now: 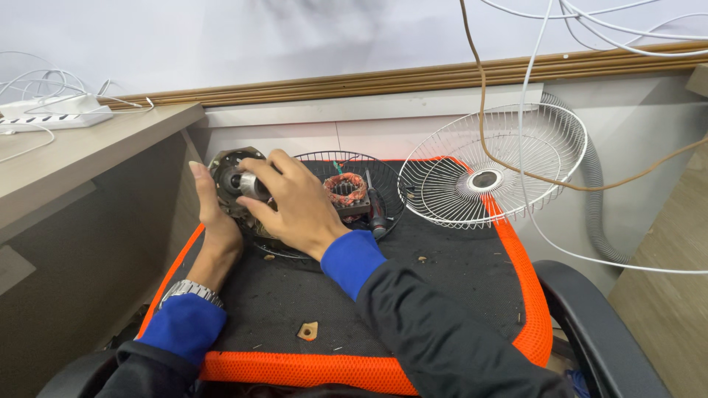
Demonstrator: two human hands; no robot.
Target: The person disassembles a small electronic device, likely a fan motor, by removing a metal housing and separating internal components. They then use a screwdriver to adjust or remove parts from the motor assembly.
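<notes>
Both hands (295, 206) grip motor housing (234, 180), its shaft (253, 186) pointing right.

- My right hand (299, 203) grips a smooth, shiny metal rotor (252, 186).
- My left hand (215, 221) steadies the dull, grimy metal motor housing (228, 166).
- Glossy white wire fan guard (490, 166).
- Matt black mesh chair seat (442, 273), coarse orange cloth edging.
</notes>
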